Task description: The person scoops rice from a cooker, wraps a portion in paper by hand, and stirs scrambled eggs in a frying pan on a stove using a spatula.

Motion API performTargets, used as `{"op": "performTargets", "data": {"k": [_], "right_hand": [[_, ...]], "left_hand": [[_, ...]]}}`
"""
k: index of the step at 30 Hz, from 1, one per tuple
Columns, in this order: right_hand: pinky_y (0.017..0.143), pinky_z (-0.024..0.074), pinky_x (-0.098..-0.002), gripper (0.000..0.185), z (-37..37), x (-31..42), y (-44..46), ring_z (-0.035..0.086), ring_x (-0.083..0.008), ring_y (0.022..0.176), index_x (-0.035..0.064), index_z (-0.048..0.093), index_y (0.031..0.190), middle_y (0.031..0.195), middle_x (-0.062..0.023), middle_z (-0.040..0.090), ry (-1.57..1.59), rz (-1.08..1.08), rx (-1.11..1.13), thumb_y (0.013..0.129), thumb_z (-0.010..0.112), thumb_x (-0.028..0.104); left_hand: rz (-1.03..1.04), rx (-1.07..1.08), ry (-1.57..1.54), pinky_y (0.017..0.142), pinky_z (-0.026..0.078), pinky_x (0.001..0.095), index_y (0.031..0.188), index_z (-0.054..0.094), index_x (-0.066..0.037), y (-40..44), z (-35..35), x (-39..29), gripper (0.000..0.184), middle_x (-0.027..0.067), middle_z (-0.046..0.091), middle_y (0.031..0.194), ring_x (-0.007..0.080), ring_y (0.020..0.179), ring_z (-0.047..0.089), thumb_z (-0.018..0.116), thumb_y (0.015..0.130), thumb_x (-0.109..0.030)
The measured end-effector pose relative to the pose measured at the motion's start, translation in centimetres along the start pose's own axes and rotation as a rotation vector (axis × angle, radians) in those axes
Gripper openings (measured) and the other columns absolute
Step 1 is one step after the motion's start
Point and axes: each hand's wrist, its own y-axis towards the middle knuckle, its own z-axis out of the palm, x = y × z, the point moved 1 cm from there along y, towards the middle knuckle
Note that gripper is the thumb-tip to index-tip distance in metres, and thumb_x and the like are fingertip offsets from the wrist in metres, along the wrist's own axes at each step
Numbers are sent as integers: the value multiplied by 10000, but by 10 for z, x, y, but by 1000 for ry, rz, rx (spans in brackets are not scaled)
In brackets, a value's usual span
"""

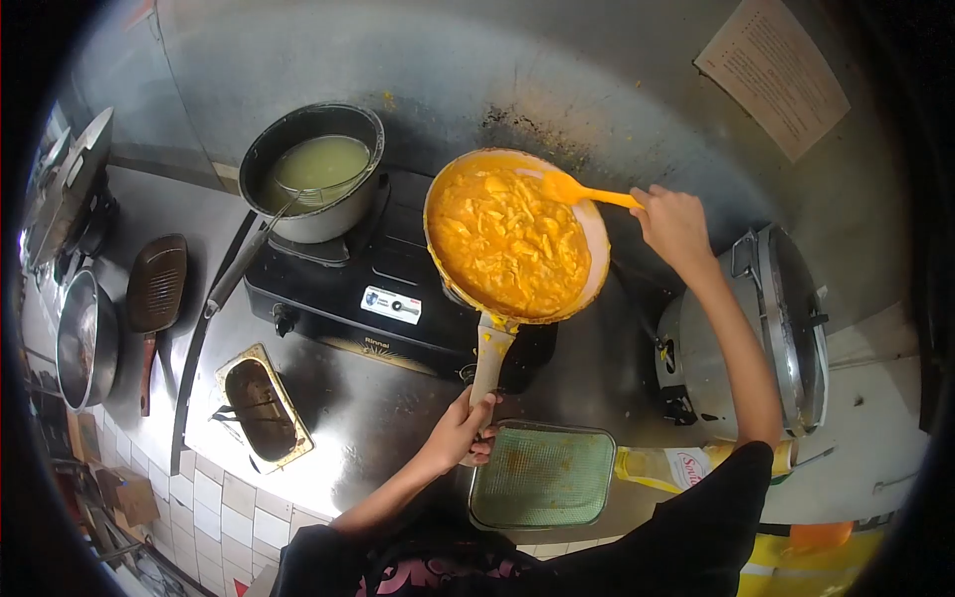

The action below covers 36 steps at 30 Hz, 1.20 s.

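Note:
My left hand [466,428] is closed round the pale handle of a frying pan [600,244], at the right side of the gas stove [348,333]. Orange-yellow saucy food in pieces [507,239] covers most of the pan, while a strip of its light inside shows along the right. With my right hand [672,225] I grip an orange spatula [597,196] by the handle; its head rests at the upper right part of the food. The burner under the pan is hidden.
A pot [323,224] of greenish liquid with a strainer [261,242] stands on the left burner. Nearby are a rectangular sauce container [303,438], a green mesh-lined tray [542,476], an oil bottle [662,468], a large lidded cooker [701,343] and a grill pan [156,284].

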Motion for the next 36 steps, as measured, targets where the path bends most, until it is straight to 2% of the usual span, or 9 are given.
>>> {"op": "performTargets", "data": {"k": [5,8,11,13,21,24,29,33,36], "right_hand": [[553,484,-379,263,69,19,5,613,-286,634,58,610,1006,761,-144,612,-115,244,158,790,563,200],[566,508,-361,142,92,38,19,632,-292,644,3,605,836,725,-139,607,-66,249,-5,769,523,98],[560,497,-372,154,102,45,45,623,-298,635,23,602,860,741,-133,604,14,191,-58,783,532,137],[535,471,-381,262,101,40,58,592,-292,619,92,610,1001,723,-105,581,106,112,-81,800,563,254],[577,447,-381,273,110,16,88,552,-285,653,140,606,1041,729,-73,536,446,-191,-122,785,575,229],[636,435,-361,256,102,15,89,546,-256,711,138,611,1036,765,-60,536,507,-226,-49,789,570,189],[769,380,-323,243,80,14,69,510,-193,826,162,632,1004,842,-56,538,464,-532,-112,778,553,119],[724,388,-312,193,40,-1,32,508,-212,780,116,631,959,790,-47,517,385,-551,-88,778,567,139],[689,409,-337,188,3,-26,7,527,-247,717,110,629,944,772,-62,548,351,-409,47,775,576,174]], "left_hand": [[-4,37,-2,373,277,200,1065,369,-86,1,-3,0,303,5,329,632,54,433,273,397,929,-355],[0,25,33,370,283,202,1063,365,-87,1,-3,0,293,7,332,635,57,436,279,395,931,-347],[-12,13,53,368,288,204,1060,355,-96,1,-4,-3,272,7,332,637,59,438,280,390,933,-334],[-24,21,80,366,296,206,1036,338,-108,-1,-2,-6,240,6,337,638,58,439,285,384,936,-321],[-39,35,63,374,310,206,1019,338,-121,3,-7,0,216,6,343,640,58,438,301,381,938,-317],[-50,24,65,373,308,205,1024,341,-121,1,-3,-6,215,5,338,637,61,439,297,381,938,-314],[-49,34,71,373,302,204,1033,351,-105,1,-4,-5,240,4,328,632,64,439,294,382,937,-323],[-65,16,58,374,296,209,1059,358,-92,0,-1,-8,267,2,329,631,65,438,291,383,936,-328],[-60,16,38,375,287,211,1064,358,-91,0,0,-7,271,2,331,629,64,437,283,386,935,-328]]}}
